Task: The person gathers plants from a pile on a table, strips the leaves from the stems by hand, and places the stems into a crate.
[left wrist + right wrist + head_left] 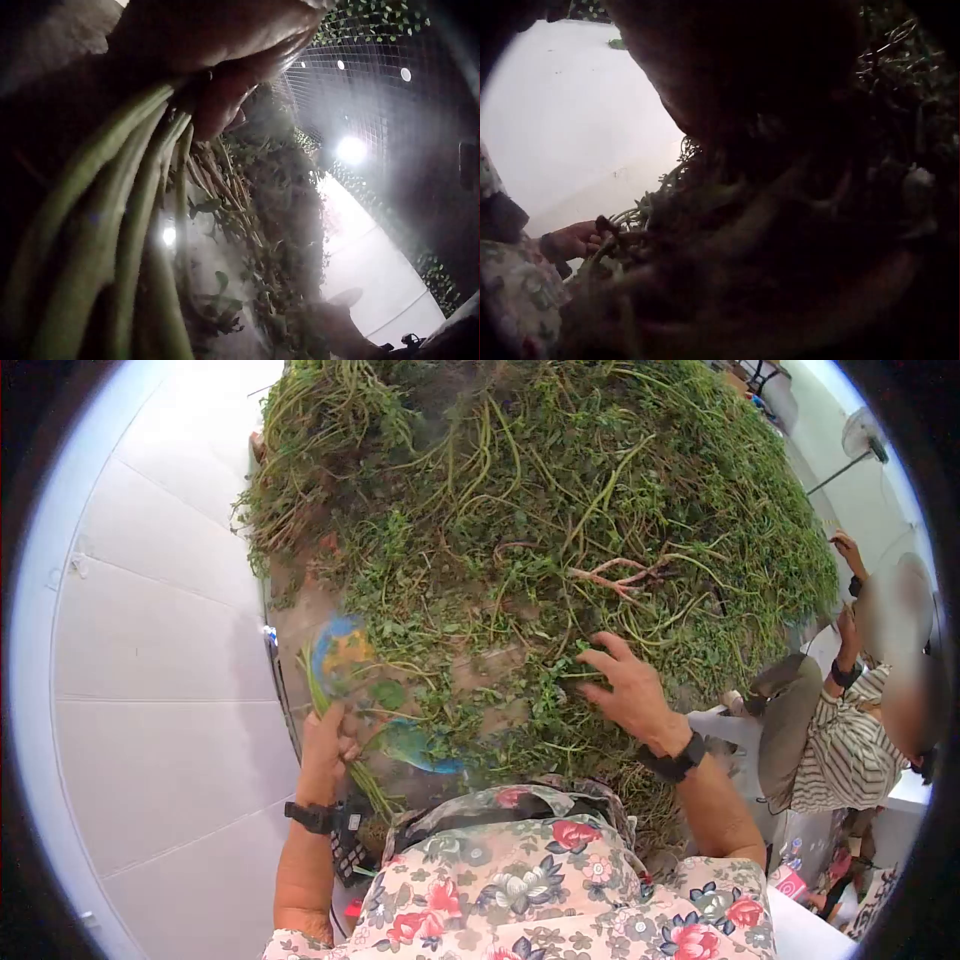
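Note:
At the near left edge of the heap, my left hand (pixel 324 748) grips a small bunch of long green stems (pixel 372 788). The stems stick out above and below the fist. Up close in the left wrist view, several thick pale stems (pixel 127 217) fan out from under the fingers (pixel 221 101). My right hand (pixel 635 695) is over the near side of the leafy green plants (pixel 545 690), thumb and fingers bent and spread apart, fingertips right at the leaves. The right wrist view is mostly dark, with blurred stems under the hand.
A large heap of leafy stems (pixel 480 480) covers most of the table. A forked pinkish stem (pixel 620 575) lies on it. Blue-patterned table covering (pixel 425 750) shows near me. White panels (pixel 170 640) stand at the left. Another person in a striped top (pixel 840 750) sits at the right.

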### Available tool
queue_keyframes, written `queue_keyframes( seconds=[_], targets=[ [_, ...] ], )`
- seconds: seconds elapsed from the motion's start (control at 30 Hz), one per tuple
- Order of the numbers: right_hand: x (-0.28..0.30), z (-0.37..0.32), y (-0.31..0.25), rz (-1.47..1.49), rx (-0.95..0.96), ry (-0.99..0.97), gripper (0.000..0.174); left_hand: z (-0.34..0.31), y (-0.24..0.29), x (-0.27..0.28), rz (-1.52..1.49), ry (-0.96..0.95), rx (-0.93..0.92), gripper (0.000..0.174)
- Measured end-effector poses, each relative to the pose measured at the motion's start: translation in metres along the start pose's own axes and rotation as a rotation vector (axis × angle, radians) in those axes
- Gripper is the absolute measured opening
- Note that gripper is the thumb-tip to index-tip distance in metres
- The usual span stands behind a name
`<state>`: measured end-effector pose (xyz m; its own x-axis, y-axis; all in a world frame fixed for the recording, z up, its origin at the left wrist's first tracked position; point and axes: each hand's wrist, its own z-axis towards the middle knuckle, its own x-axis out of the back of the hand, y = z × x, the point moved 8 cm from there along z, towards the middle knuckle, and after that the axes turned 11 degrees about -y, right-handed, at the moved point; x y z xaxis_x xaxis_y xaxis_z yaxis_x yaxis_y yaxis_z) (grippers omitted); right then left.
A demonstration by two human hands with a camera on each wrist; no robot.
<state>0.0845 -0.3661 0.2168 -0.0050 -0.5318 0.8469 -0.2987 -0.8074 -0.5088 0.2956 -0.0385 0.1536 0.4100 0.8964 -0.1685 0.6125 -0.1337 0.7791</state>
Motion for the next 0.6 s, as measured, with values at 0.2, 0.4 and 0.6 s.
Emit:
queue_keyframes(
  seconds=[0.2, 0.4, 0.6],
  targets=[
    [0.002, -0.02, -0.068, 0.037, 0.165, -0.037, 0.048, 0.0, 0.0, -0.002, 0.058, -0.02, 0.024, 0.015],
    [-0.034, -0.005, -0.047, -0.11, 0.018, -0.009, 0.041, -0.003, 0.003, -0.005, 0.044, -0.022, -0.007, 0.01],
    [-0.009, -0.056, 0.019, -0.176, -0.191, 0.241, 0.031, 0.005, -0.003, 0.002, 0.038, -0.057, -0.029, 0.012]
  ],
)
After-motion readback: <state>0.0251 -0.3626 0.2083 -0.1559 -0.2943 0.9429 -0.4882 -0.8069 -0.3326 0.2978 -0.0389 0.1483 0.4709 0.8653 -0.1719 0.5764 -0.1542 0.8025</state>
